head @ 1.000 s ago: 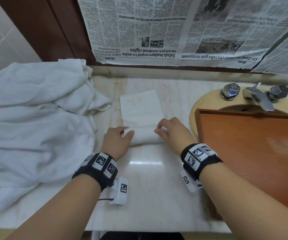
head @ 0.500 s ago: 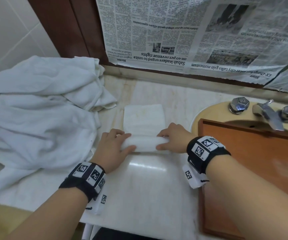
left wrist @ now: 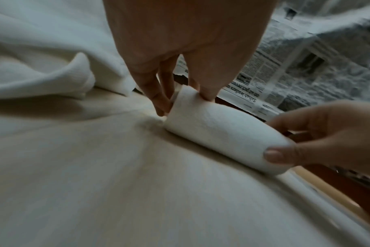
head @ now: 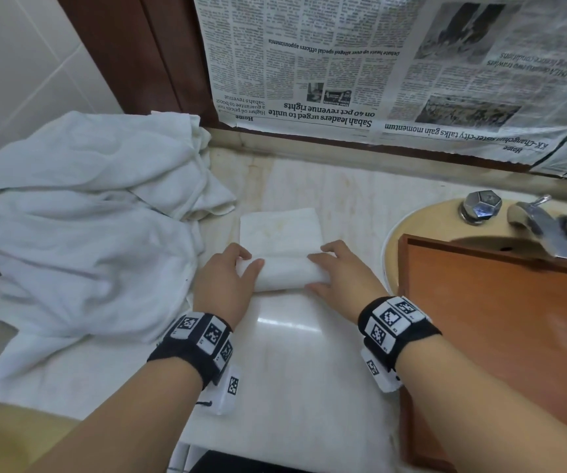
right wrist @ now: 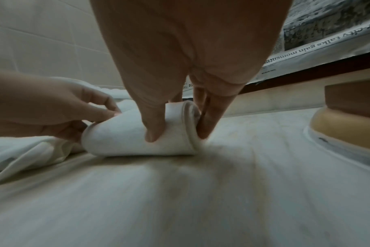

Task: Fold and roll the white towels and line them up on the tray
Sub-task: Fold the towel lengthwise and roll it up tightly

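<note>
A small white towel [head: 283,261] lies on the marble counter, its near part rolled into a cylinder [left wrist: 220,130] and its far part still flat. My left hand [head: 230,278] grips the roll's left end, thumb in front and fingers curled behind it. My right hand [head: 335,271] grips the right end [right wrist: 169,132] the same way, thumb on the front, fingers behind. A wooden tray [head: 500,336] sits to the right, partly over the sink.
A heap of loose white towels [head: 80,227] covers the counter's left side. The beige sink [head: 421,220] with metal taps [head: 534,220] lies at the right back. Newspaper [head: 394,70] hangs on the wall behind. The counter's front edge is near my forearms.
Both hands have rolled the towel farther from me. The roll has grown thicker and the flat part behind it shorter. The head view has shifted to the left.
</note>
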`<state>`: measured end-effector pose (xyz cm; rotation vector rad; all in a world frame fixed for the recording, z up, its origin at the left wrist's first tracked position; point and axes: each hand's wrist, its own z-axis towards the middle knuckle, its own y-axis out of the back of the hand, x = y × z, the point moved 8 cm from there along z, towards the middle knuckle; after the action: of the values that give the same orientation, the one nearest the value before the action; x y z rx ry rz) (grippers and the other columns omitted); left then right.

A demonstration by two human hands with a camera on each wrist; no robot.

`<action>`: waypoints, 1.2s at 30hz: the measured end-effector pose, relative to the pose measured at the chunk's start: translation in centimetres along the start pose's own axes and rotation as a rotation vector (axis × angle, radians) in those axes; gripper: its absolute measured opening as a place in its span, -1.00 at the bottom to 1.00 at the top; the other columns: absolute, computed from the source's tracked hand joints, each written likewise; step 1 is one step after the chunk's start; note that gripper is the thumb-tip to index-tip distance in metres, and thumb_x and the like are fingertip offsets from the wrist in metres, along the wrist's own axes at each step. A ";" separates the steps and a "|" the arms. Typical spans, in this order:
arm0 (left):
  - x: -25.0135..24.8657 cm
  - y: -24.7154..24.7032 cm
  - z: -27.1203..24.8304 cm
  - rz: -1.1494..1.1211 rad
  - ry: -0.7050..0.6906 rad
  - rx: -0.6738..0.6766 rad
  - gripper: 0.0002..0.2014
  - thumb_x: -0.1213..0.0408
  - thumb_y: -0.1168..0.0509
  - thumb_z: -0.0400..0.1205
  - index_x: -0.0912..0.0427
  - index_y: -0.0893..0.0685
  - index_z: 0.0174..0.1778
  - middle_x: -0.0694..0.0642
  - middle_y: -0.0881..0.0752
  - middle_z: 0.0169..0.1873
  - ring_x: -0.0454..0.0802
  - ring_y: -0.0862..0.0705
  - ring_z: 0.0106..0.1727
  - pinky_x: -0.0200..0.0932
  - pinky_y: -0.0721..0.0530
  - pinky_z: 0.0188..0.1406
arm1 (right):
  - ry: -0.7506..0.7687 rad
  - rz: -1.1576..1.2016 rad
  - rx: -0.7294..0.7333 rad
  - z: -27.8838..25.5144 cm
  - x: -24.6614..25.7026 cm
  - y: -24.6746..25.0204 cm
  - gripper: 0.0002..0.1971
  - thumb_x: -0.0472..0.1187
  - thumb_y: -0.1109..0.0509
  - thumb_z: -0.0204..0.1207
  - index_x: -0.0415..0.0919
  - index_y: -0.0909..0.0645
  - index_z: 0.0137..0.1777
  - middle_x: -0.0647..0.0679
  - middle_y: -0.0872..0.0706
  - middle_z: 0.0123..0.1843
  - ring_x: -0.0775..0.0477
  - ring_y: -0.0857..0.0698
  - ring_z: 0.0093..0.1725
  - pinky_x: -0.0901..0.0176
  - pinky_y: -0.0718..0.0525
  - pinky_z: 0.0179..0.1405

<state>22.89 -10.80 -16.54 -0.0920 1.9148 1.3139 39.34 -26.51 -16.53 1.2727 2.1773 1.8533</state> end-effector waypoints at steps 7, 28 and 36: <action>0.7 -1.0 0.4 0.102 -0.126 0.186 -0.38 -0.17 -0.20 0.71 0.07 -0.50 0.64 0.15 -0.55 0.50 0.21 -0.56 0.44 0.13 -0.49 0.55 | -0.091 0.063 0.115 3.6 -1.2 1.0 -0.51 0.19 -0.47 0.56 0.10 -0.61 0.46 0.03 -0.44 0.23 -0.12 -0.44 0.37 -0.01 -0.44 0.45; -0.3 -0.1 4.7 0.170 -0.050 0.164 -0.47 -0.11 -0.18 0.77 0.07 -0.55 0.61 0.13 -0.45 0.56 0.24 -0.41 0.51 0.11 -0.34 0.62 | 0.021 -0.077 0.146 8.6 -0.1 3.4 -0.40 0.19 -0.52 0.53 0.08 -0.56 0.55 0.03 -0.45 0.33 -0.07 -0.42 0.36 0.08 -0.42 0.43; -0.2 1.1 6.7 -0.061 0.118 0.032 -0.70 0.03 -0.24 0.79 0.07 -0.66 0.35 0.14 -0.70 0.18 0.16 -0.68 0.24 0.00 -0.61 0.26 | -0.008 0.290 0.010 10.0 0.2 4.1 -0.79 0.10 -0.39 0.65 0.26 -0.50 0.23 -0.03 -0.65 0.14 -0.06 -0.69 0.07 0.06 -0.60 0.08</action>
<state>26.31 -4.89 -16.56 -0.2148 2.0149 1.2613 46.38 -18.38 -16.00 1.6733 2.0937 1.9247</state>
